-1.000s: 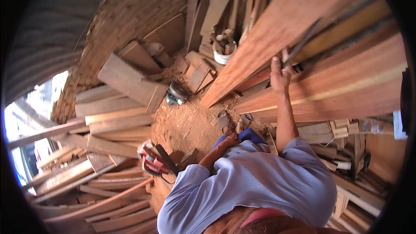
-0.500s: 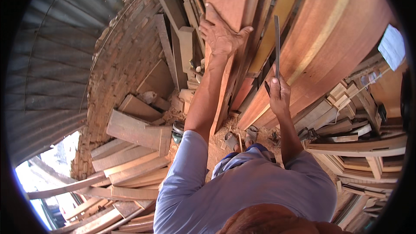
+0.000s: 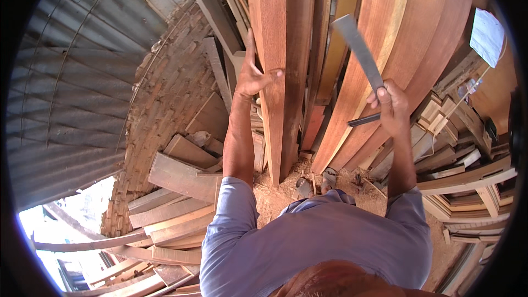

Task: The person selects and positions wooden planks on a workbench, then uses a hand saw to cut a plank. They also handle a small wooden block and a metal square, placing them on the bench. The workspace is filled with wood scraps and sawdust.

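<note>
My left hand holds the left edge of a tall reddish plank. Its thumb lies across the front face and its index finger stretches up along the side; the other fingers are mostly hidden. In my right hand is what looks like a try square, gripped near its corner. Its flat grey metal blade points up and left, while the dark stock sticks out to the left below my fingers. The square is in front of a wide board with a pale streak; I cannot tell whether they touch.
More upright boards, one yellowish, lean between the plank and the wide board. Stacked offcuts lie at the left by a brick wall. Wooden frames stand at the right. Shavings cover the floor around my sandals.
My left hand has slid down and left from the plank's broad face to its edge. My right hand has moved right, and the square has tilted left, its blade now showing flat.
</note>
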`<state>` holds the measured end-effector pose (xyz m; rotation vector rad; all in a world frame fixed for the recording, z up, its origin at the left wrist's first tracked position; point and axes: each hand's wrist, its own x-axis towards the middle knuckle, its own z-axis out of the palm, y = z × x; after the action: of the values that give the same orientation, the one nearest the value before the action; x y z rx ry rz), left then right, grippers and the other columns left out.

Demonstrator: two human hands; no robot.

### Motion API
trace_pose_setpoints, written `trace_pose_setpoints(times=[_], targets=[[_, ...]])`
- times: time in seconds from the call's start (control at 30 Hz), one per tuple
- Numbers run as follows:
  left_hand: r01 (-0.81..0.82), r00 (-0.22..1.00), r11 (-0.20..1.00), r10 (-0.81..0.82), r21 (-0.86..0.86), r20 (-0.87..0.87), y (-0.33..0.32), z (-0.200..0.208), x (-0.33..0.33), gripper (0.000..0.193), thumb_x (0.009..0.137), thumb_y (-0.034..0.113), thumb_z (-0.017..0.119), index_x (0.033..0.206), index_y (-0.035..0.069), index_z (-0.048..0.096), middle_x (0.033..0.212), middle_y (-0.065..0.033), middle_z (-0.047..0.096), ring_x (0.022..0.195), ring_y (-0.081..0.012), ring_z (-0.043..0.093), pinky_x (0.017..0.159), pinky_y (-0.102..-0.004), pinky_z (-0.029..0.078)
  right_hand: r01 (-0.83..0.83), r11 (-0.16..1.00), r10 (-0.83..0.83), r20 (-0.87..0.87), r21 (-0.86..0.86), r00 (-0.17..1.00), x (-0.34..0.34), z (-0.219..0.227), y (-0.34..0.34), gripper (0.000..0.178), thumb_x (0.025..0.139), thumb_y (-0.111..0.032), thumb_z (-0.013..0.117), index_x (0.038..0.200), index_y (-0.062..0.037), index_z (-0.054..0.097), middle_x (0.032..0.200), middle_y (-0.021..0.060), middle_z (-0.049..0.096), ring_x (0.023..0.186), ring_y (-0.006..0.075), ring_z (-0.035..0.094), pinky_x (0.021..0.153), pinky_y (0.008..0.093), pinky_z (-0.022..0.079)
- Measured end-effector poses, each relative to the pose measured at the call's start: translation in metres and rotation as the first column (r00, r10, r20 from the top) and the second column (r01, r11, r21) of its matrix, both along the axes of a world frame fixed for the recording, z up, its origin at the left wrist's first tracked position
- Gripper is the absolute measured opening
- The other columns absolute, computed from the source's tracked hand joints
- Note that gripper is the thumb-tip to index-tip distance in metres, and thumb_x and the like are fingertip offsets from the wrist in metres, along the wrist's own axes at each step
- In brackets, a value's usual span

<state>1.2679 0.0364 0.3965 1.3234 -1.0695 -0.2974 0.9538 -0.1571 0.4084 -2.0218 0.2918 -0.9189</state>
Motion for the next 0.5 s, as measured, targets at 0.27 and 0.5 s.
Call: trace_pose_setpoints(times=[0.27, 0.5], targets=[[0.023, 0.992, 0.995, -0.01, 0.097, -0.128, 0.065, 0.008, -0.027, 0.151, 0.042, 0.033, 0.096, 0.161, 0.011, 0.005, 0.166, -0.0145, 0.017, 0.154, -0.0283, 0.013, 0.125, -0.0501, 0.012, -0.145, 0.93, 0.077, -0.208, -0.337, 0.975, 0.051, 0.088, -0.008, 0.05, 0.104, -0.044, 0.049, 0.078, -0.0022, 0.052, 0.056, 0.0107, 0.045, 0.051, 0.0252, 0.05, 0.054, 0.0391, 0.042], [0.002, 0.994, 0.996, 0.007, 0.084, -0.114, 0.091, 0.015, -0.043, 0.151, 0.043, 0.037, 0.096, 0.16, 0.007, 0.005, 0.166, -0.0168, 0.014, 0.155, -0.028, 0.009, 0.125, -0.0484, 0.009, -0.149, 0.874, 0.031, -0.253, -0.462, 0.967, 0.069, 0.114, 0.01, 0.053, 0.104, -0.048, 0.047, 0.078, -0.0025, 0.053, 0.055, 0.0114, 0.042, 0.051, 0.0256, 0.048, 0.054, 0.0412, 0.04]])
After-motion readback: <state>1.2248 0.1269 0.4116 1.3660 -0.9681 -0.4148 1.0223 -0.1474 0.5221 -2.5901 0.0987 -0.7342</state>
